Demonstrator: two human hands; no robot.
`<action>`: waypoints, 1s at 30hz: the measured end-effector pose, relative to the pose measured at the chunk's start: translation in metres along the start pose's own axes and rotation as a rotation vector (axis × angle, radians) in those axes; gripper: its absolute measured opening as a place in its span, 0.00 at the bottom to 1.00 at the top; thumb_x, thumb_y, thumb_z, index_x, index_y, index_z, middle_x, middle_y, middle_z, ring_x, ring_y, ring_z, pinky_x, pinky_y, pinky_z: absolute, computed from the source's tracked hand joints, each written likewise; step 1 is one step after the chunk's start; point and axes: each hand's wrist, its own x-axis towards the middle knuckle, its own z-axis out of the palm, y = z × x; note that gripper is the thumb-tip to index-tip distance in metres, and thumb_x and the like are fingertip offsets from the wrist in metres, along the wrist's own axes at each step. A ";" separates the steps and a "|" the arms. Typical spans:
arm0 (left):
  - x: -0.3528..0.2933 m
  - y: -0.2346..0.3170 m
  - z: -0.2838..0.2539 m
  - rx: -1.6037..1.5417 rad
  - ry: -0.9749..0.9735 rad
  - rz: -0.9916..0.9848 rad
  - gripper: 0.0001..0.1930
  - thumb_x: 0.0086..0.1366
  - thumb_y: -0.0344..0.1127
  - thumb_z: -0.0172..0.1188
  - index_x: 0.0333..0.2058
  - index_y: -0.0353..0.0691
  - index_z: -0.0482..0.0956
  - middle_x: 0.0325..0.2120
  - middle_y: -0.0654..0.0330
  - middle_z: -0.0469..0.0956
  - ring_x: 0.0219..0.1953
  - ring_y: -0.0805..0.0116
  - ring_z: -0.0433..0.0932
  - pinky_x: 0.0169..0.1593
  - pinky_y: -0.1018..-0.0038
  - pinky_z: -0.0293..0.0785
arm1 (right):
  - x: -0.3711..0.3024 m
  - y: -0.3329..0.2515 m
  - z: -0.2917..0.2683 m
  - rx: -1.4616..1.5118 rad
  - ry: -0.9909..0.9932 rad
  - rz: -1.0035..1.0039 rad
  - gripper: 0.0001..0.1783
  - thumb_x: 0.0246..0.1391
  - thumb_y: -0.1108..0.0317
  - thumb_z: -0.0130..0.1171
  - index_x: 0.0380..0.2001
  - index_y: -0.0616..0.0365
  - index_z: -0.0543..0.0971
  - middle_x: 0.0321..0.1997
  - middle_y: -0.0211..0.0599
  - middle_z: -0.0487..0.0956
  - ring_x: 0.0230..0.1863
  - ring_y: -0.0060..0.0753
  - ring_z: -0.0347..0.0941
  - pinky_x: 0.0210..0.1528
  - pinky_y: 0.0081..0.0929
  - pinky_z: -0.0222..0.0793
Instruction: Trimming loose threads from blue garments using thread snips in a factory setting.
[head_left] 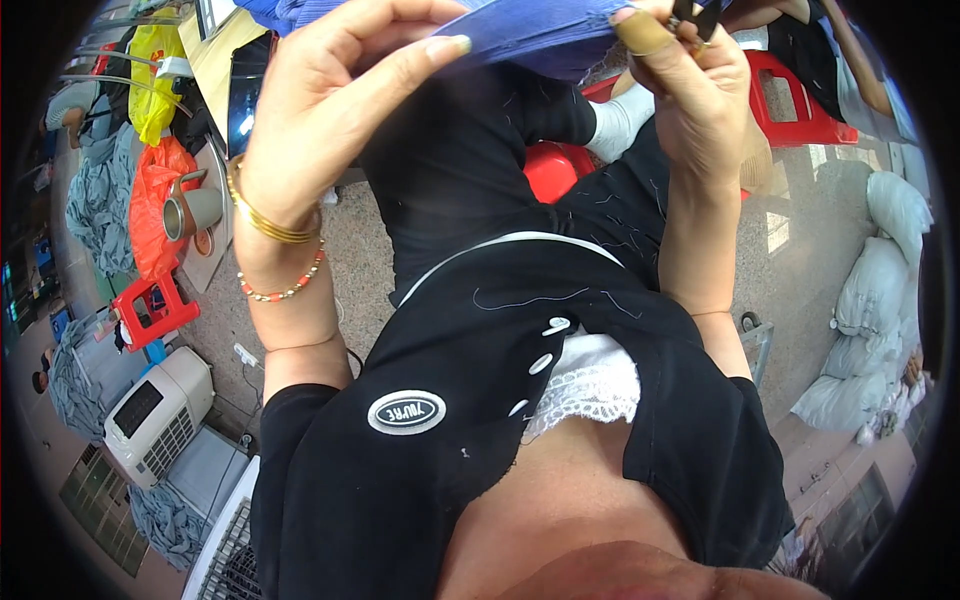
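Note:
A strip of blue cloth (530, 35) is stretched between my hands at the top of the view, above my knees. My left hand (335, 110) pinches its left end between thumb and fingers. At its right end is my right hand (690, 100), closed around small dark thread snips (703, 14) whose pointed blades show above the fingers. A tan cover wraps the right thumb, which touches the cloth's edge. More blue cloth lies beyond, partly cut off by the upper edge. Whether the blades touch the cloth I cannot tell.
Loose threads lie on my black clothes. At left, a mug (192, 212) stands by an orange-red bag (160, 190), above a red stool (155, 312) and a white air cooler (160, 400). White sacks (865, 290) line the right; another red stool (790, 100) is near a seated person.

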 end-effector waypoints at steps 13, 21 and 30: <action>0.001 0.010 -0.003 0.270 0.078 0.199 0.11 0.70 0.32 0.62 0.45 0.31 0.83 0.33 0.65 0.82 0.37 0.80 0.78 0.44 0.82 0.73 | 0.005 -0.089 0.031 -0.383 0.232 0.138 0.10 0.60 0.78 0.61 0.44 0.68 0.80 0.36 0.35 0.80 0.24 0.14 0.64 0.24 0.13 0.54; -0.003 0.038 0.012 -0.256 -0.145 -0.010 0.10 0.70 0.30 0.60 0.47 0.33 0.82 0.36 0.68 0.80 0.38 0.84 0.74 0.43 0.86 0.67 | 0.003 -0.129 0.012 -0.336 0.348 0.059 0.10 0.65 0.73 0.58 0.46 0.66 0.80 0.24 0.27 0.72 0.21 0.14 0.56 0.23 0.13 0.53; 0.005 0.014 0.031 -0.312 -0.147 -0.089 0.14 0.70 0.31 0.61 0.51 0.32 0.80 0.42 0.63 0.82 0.44 0.81 0.77 0.49 0.84 0.71 | 0.001 -0.102 -0.009 -0.531 0.645 0.193 0.04 0.63 0.69 0.62 0.36 0.57 0.78 0.20 0.18 0.67 0.16 0.09 0.57 0.18 0.09 0.54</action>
